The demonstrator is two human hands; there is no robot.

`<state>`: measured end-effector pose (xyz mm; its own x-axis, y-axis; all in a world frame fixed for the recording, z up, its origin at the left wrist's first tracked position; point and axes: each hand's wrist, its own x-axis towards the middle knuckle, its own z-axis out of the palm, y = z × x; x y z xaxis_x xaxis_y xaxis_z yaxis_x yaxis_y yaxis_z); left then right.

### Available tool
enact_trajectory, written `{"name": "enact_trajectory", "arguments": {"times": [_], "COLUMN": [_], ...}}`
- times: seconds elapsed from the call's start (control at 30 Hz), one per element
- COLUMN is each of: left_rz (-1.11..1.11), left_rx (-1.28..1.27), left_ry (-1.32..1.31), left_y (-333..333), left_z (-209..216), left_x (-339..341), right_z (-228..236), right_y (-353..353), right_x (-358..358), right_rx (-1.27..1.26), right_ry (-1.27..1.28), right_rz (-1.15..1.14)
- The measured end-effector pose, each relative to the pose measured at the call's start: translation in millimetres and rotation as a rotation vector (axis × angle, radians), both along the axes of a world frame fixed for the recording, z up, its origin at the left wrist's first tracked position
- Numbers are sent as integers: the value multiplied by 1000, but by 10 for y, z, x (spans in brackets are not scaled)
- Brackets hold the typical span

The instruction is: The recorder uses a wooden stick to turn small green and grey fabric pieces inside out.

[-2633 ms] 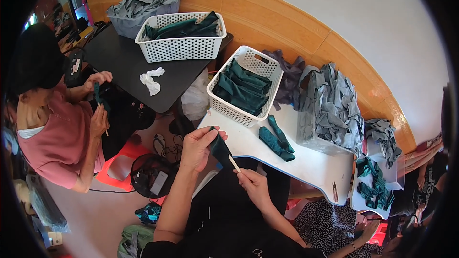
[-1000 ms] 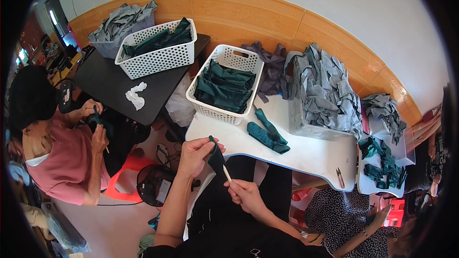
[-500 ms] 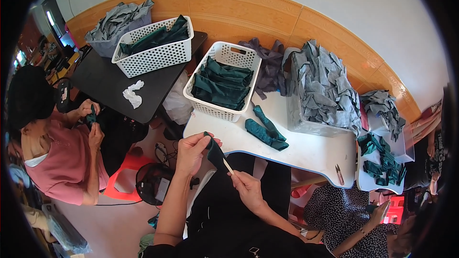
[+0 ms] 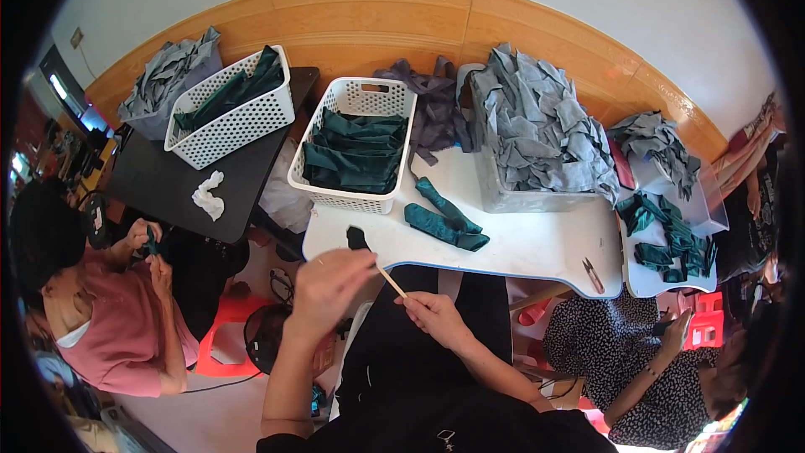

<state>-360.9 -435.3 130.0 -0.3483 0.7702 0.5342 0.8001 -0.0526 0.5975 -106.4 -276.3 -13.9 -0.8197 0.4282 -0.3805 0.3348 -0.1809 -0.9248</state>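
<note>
My right hand [image 4: 438, 320] is closed around the lower end of a thin pale wooden stick [image 4: 391, 281], which slants up to the left. A narrow dark green fabric piece [image 4: 358, 239] shows at the upper end of the stick, just beyond my left hand [image 4: 329, 289]. That hand is smeared by motion and covers the place where stick and fabric meet, so its grip on the cloth is unclear. On the white table [image 4: 537, 243] in front of me lie folded green velvety fabric strips [image 4: 444, 226].
A white perforated basket [image 4: 344, 193] of green fabric stands on the table, beside a bin [image 4: 528, 195] heaped with grey strips. Small snips [image 4: 594, 276] lie near the table's right edge. Another basket [image 4: 226, 136] is on the black table [image 4: 159, 176]. People sit at both sides.
My left hand has come off the top edge of the fabric and moved lower, across the stick. The cloth now stands above it. The view has shifted slightly.
</note>
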Motion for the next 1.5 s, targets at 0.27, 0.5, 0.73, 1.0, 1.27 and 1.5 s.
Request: {"name": "enact_trajectory", "arguments": {"times": [0.27, 0.5, 0.73, 1.0, 1.27, 1.5], "left_rz": [143, 333, -113, 103, 155, 41], "left_rx": [145, 645, 340, 489, 620, 646], "left_ry": [-213, -871, -1498, -1624, -1669, -1740], "left_y": [-41, -453, -273, -120, 7, 85], "left_z": [-414, -699, -715, -1075, -1222, -1096], "left_x": [725, 194, -174, -59, -33, 26], "right_z": [-160, 117, 202, 154, 11, -93], "right_y": [-43, -222, -316, -447, -564, -563], "right_x": [-376, -184, -104, -99, 69, 71], "right_rx": [-292, -143, -144, -320, -430, -470], "right_ry": [153, 267, 271, 133, 188, 243], "right_rz": [-72, 82, 92, 30, -25, -56]}}
